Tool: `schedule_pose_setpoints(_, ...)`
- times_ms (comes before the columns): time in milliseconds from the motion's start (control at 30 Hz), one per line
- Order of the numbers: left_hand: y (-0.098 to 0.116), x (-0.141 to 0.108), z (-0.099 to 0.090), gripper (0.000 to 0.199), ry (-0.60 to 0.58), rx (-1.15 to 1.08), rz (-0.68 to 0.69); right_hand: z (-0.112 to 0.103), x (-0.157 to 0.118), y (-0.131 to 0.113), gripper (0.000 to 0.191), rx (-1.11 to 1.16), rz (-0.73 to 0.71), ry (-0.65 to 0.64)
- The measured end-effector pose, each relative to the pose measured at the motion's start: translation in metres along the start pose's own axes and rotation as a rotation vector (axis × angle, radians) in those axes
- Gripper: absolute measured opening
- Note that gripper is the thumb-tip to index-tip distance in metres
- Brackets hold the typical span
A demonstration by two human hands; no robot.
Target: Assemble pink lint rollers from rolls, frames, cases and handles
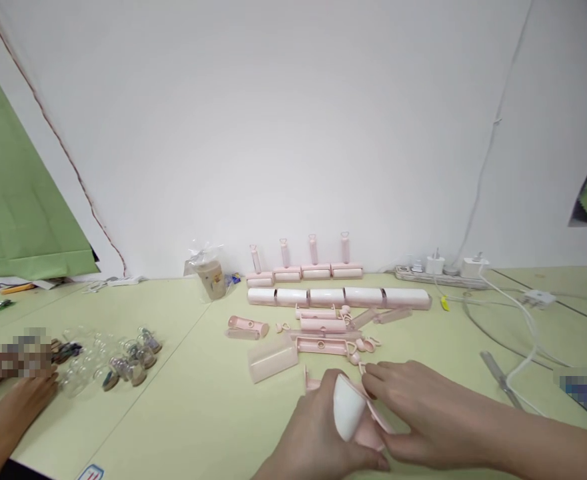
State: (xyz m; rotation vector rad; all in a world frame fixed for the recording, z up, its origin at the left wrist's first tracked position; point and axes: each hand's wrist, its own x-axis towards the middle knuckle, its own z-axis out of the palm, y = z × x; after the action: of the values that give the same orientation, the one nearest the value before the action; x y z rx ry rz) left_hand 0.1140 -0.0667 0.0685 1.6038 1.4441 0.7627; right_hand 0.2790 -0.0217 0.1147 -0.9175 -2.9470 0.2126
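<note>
My left hand grips a white roll that sits in a pink holder. My right hand pinches the pink holder's edge from the right, fingers over the roll's top. Both hands are low at the table's front, just in front of a pile of loose pink parts. A frosted clear cover lies to the left of the hands.
Finished pink lint rollers stand in a row by the wall, with a line of pink cases before them. A power strip and white cables lie right. Another person's hands work left, near small glass bottles.
</note>
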Motion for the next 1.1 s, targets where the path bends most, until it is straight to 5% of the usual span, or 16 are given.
schedule_pose_setpoints(100, -0.001, -0.01, -0.002, 0.063, -0.087, 0.153, -0.034, 0.013, -0.004, -0.007, 0.022, 0.003, -0.062, 0.004)
schedule_pose_setpoints(233, -0.004, -0.017, 0.0, 0.068, -0.11, 0.26, 0.096, 0.025, -0.011, -0.009, 0.019, 0.168, -0.137, 0.028)
schedule_pose_setpoints(433, -0.014, -0.017, 0.002, 0.038, -0.205, 0.407, 0.107, 0.032, -0.016, -0.007, 0.016, 0.4, -0.132, -0.085)
schedule_pose_setpoints(933, -0.015, -0.026, -0.004, 0.037, -0.233, 0.392, 0.189, 0.038, -0.016, -0.003, 0.008, 0.492, -0.128, -0.137)
schedule_pose_setpoints(1100, -0.012, -0.029, -0.006, 0.038, -0.28, 0.48, 0.148, 0.042, -0.019, -0.004, 0.021, 0.576, -0.114, -0.176)
